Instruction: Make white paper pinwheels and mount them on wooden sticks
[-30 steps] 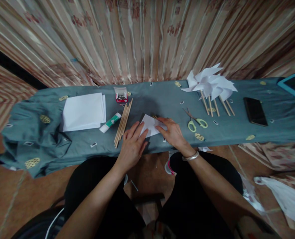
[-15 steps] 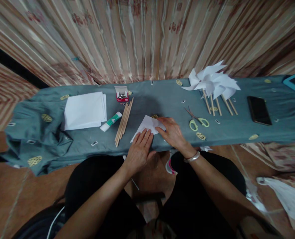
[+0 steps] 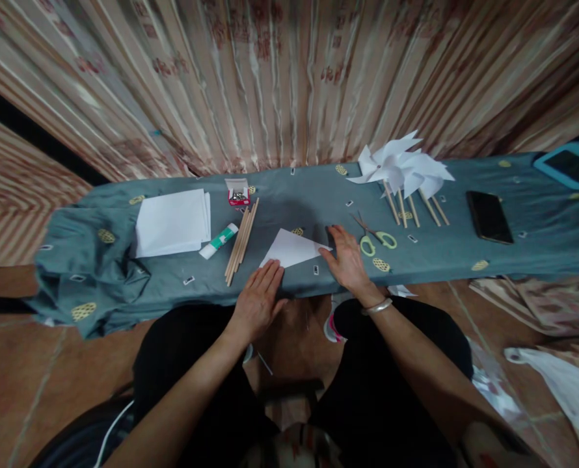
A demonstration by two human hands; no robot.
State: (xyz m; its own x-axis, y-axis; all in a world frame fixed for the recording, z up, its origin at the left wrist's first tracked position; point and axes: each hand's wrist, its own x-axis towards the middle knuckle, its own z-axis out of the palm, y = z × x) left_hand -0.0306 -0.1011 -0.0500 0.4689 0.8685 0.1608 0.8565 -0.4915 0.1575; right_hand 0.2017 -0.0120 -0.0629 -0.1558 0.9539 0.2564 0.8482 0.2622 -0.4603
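A white sheet of paper folded into a triangle (image 3: pixel 292 248) lies flat near the front edge of the cloth-covered table. My left hand (image 3: pixel 259 300) rests with outstretched fingers on its lower left corner. At the triangle's right tip is my right hand (image 3: pixel 347 259), fingers spread, the thumb touching or just beside the point. Left of the paper lie several wooden sticks (image 3: pixel 243 242) and a green and white glue stick (image 3: pixel 219 241). Scissors with light green handles (image 3: pixel 376 242) lie partly open just right of my right hand.
A stack of white paper (image 3: pixel 170 223) lies at the left, near an open red box of small metal pieces (image 3: pixel 239 194). Several paper pinwheels on sticks (image 3: pixel 403 166) lie at the back right. Farther right are a black phone (image 3: pixel 489 217) and a blue-framed device (image 3: pixel 570 165).
My hands have moved apart, the left one toward the lower left corner and the right one off to the right tip. More of the folded triangle now shows. The view has shifted slightly.
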